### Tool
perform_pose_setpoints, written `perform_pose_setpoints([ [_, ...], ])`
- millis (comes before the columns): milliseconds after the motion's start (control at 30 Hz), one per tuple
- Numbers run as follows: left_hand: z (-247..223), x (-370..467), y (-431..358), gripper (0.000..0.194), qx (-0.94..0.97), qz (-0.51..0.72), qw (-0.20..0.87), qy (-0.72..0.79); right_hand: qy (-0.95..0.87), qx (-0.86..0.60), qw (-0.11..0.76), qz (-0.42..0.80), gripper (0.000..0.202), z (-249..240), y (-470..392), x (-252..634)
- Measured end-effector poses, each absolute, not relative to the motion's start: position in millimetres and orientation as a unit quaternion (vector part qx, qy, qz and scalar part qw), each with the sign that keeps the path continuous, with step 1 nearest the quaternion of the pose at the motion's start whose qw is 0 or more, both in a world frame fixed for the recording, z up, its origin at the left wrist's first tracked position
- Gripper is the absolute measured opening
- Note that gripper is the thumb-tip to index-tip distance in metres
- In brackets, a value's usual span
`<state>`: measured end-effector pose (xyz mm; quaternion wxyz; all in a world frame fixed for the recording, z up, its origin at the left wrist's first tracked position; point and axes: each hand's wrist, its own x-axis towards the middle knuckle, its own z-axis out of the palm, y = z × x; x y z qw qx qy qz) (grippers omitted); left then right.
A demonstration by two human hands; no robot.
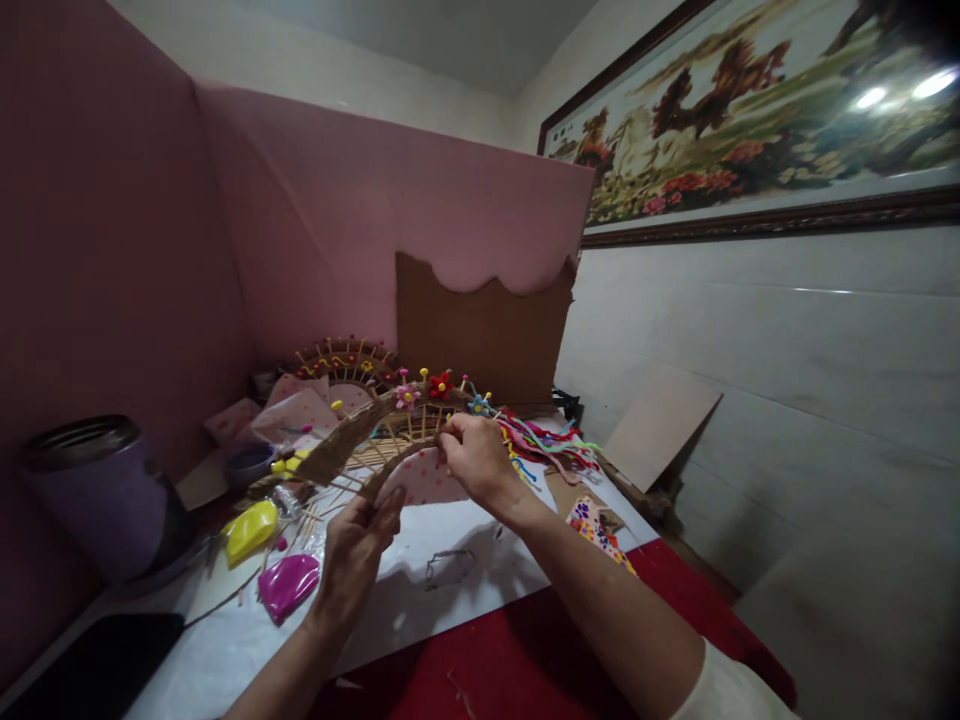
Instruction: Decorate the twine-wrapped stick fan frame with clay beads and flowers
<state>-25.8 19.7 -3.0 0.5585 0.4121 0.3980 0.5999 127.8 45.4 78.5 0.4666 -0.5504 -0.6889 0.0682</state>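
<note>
Both hands are on an arch-shaped cardboard craft point(330, 450), held up over the white sheet. Thin sticks fan between its outer brown band and an inner half-round covered in pink dotted paper point(420, 478). Small clay flowers, including a red flower point(440, 384) and a pink flower point(407, 396), sit along the outer band. My left hand point(360, 545) grips the lower left corner of the half-round, thumb on the front. At the half-round's upper right edge, my right hand point(476, 455) is closed with its fingertips pinched; anything small between them is hidden.
A second decorated arch point(349, 360) stands behind. Yellow clay point(251, 532) and magenta clay packets point(289, 588) lie at left, near a purple canister point(112, 500) and a black flat object point(97, 660). Colourful fuzzy stems point(547, 445) lie at right. Cut cardboard point(480, 335) leans behind.
</note>
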Motion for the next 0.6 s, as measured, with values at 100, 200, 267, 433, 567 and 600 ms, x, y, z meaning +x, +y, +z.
perform_pose_setpoints([
  [100, 1, -24, 20, 0.034, 0.408, 0.616, 0.547, 0.394, -0.671, -0.552, 0.49, 0.071, 0.018, 74, 45, 130],
  [200, 3, -24, 24, 0.037, 0.389, 0.626, 0.564, 0.372, -0.634, -0.519, 0.565, 0.099, 0.017, 74, 41, 134],
  [267, 2, -25, 28, 0.039, 0.385, 0.632, 0.567, 0.361, -0.604, -0.475, 0.626, 0.136, 0.017, 78, 33, 136],
  [433, 2, -28, 31, 0.038, 0.351, 0.639, 0.582, 0.36, -0.578, -0.375, 0.669, 0.28, 0.025, 90, -13, 134],
  [567, 8, -29, 28, 0.036, 0.329, 0.639, 0.594, 0.362, -0.708, -0.367, 0.493, 0.347, 0.032, 74, -68, 128],
  [600, 10, -29, 27, 0.036, 0.323, 0.638, 0.6, 0.36, -0.761, -0.372, 0.412, 0.335, 0.031, 67, -81, 126],
])
